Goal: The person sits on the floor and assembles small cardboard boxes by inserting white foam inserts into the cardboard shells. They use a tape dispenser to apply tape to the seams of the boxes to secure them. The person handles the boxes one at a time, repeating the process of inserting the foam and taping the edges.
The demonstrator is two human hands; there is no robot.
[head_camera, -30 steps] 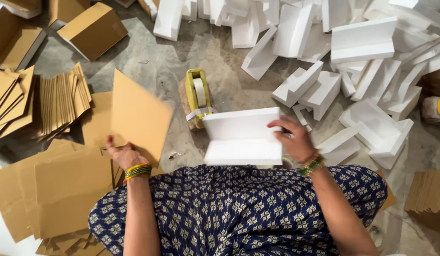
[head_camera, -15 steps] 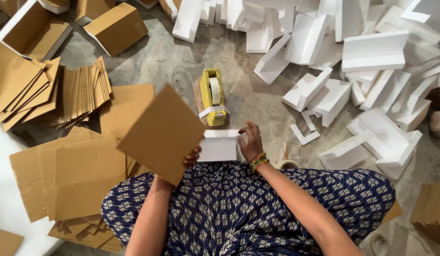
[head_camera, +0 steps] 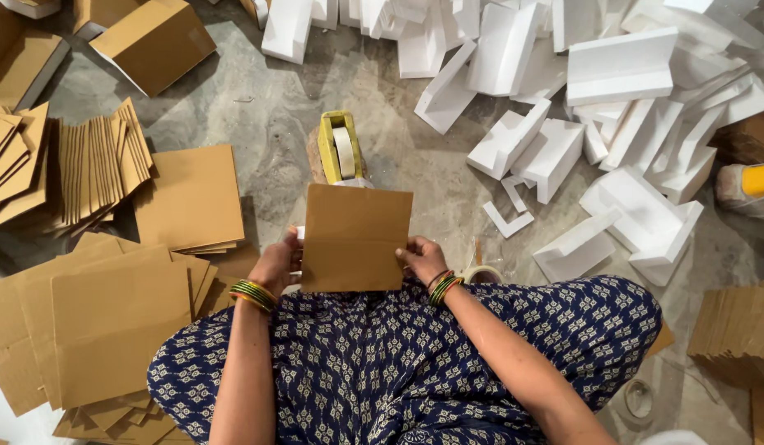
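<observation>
Floor [head_camera: 275,132]: grey stone, everything laid out on it around the tape dispenser [head_camera: 339,148] (yellow, white roll), which sits centre.

White foam blocks [head_camera: 621,66] fill the area right of & beyond the dispenser. Flat cardboard sheets [head_camera: 110,321] piled to its left & nearer the person; a fan of narrow card strips [head_camera: 93,161] further left.

Cardboard sheet [head_camera: 355,239]: now just this side of the dispenser, its top edge near the roll, held flat over the lap. 0.5 s ago it was out left in one hand & a white foam piece was in front; now the card covers that spot, only a white sliver at its left edge. Looks like card laid over the foam.

Left hand [head_camera: 276,264] grips the sheet's left edge, right hand [head_camera: 423,259] closed on its right edge.
</observation>
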